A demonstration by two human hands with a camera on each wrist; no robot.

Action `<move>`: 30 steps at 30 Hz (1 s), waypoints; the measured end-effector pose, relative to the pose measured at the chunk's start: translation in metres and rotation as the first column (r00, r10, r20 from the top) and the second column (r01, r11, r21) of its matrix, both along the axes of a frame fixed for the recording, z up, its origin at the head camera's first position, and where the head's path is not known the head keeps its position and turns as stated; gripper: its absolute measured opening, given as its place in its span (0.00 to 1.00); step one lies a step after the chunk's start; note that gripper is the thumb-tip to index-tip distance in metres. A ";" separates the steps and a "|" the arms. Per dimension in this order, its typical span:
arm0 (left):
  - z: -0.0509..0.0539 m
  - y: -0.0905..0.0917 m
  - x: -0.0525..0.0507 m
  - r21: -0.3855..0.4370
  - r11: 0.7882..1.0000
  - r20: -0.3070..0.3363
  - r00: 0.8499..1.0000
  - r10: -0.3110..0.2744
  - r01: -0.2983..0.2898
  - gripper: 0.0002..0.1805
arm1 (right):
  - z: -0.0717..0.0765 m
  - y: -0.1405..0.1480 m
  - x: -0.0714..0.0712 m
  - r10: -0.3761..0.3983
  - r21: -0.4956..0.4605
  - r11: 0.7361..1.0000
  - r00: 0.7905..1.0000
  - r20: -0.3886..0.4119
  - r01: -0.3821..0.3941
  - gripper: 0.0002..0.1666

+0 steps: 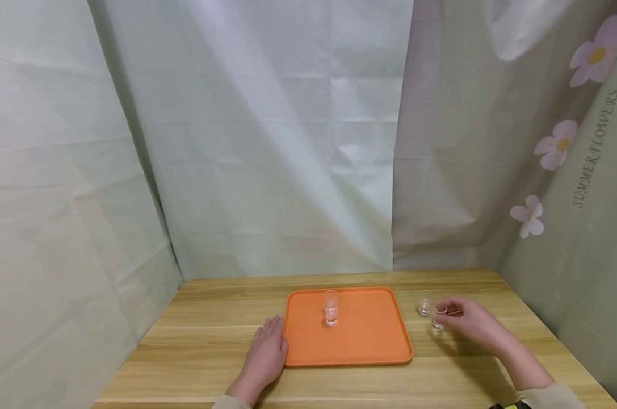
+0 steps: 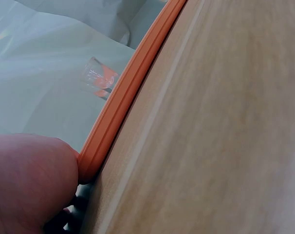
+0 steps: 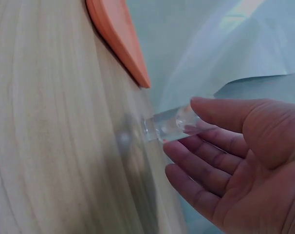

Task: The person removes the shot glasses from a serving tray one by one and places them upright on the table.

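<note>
My right hand (image 1: 466, 319) pinches a clear shot glass (image 3: 169, 124) near its rim between thumb and fingers, to the right of the tray. The glass is about upright; whether its base touches the table I cannot tell. Just behind it stands another clear shot glass (image 1: 424, 304). On the orange tray (image 1: 359, 343) stands a tall clear shape that looks like stacked shot glasses (image 1: 331, 309). My left hand (image 1: 267, 349) lies with fingers extended along the tray's left edge, its thumb side against the rim (image 2: 113, 112).
The wooden table (image 1: 201, 335) reaches back to a pale hanging cloth (image 1: 288, 170). More cloth (image 1: 47, 199) closes in the left side, and a flower-printed sheet (image 1: 589, 255) the right.
</note>
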State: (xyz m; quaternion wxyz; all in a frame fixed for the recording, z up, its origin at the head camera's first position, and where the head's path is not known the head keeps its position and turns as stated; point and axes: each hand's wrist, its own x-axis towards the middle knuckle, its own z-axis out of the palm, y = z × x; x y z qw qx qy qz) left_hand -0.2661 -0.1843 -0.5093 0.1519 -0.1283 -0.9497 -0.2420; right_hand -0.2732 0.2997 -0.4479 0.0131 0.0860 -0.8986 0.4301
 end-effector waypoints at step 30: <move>0.002 0.000 -0.002 -0.027 1.000 0.003 1.000 0.004 -0.004 0.25 | -0.025 0.010 -0.031 -0.201 0.028 0.978 0.974 -0.100 0.205 0.30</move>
